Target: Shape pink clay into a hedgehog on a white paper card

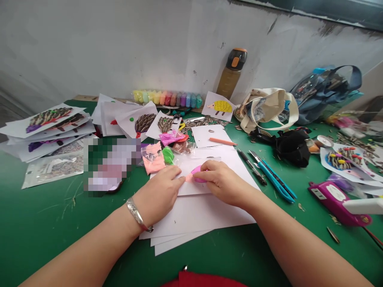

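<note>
My right hand (223,179) pinches a bright pink-purple piece (198,173) between thumb and fingers; its exact kind is partly hidden. The piece meets a small patch of peach modelling clay (189,177) on a white sheet of paper (191,189). From the other side my left hand (161,191) rests on the paper, its fingers stretched out and a fingertip touching the edge of the clay. More white paper (197,215) lies stacked beneath. Just beyond the left hand sit a bag of peach clay (153,158) and a green lump of clay (168,155).
To the right lie a black pen (252,167), a blue utility knife (273,177) and a magenta glue gun or similar device (338,201). Seed-covered hedgehog pictures (145,121) stand behind. A bottle (231,73) leans at the wall. Stacked pictures (50,127) occupy the left.
</note>
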Demonstrator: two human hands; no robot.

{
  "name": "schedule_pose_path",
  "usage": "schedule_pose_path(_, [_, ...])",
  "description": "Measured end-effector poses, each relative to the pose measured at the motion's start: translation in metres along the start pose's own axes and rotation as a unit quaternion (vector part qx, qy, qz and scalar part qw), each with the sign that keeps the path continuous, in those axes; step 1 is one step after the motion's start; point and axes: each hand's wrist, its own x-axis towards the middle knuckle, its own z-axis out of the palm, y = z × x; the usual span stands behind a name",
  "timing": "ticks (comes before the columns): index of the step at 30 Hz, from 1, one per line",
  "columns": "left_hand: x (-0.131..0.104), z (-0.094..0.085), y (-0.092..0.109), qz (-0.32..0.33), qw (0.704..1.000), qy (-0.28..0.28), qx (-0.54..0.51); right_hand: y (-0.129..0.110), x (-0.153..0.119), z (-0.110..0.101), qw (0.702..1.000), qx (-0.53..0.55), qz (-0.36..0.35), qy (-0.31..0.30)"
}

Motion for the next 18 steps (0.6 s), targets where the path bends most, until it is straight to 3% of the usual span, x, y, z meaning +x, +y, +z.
schedule_pose_path(6, [0.0004,-0.0015,0.0011,-0.010,1.000,-0.014,-0.007,-0.0021,-0.0001,0.0004,0.998,-0.043,-0.031,-0.043])
schedule_pose_path(13, [0.0009,-0.0018,0.0013,-0.012,1.000,-0.016,-0.004,0.0044,-0.0014,-0.0032,0.999,0.036,-0.002,-0.028])
schedule_pose_path(18, [0.0013,-0.0028,0.0021,-0.016,1.000,-0.024,-0.005,0.0002,-0.0029,-0.0048,0.999,-0.018,-0.010,-0.049])
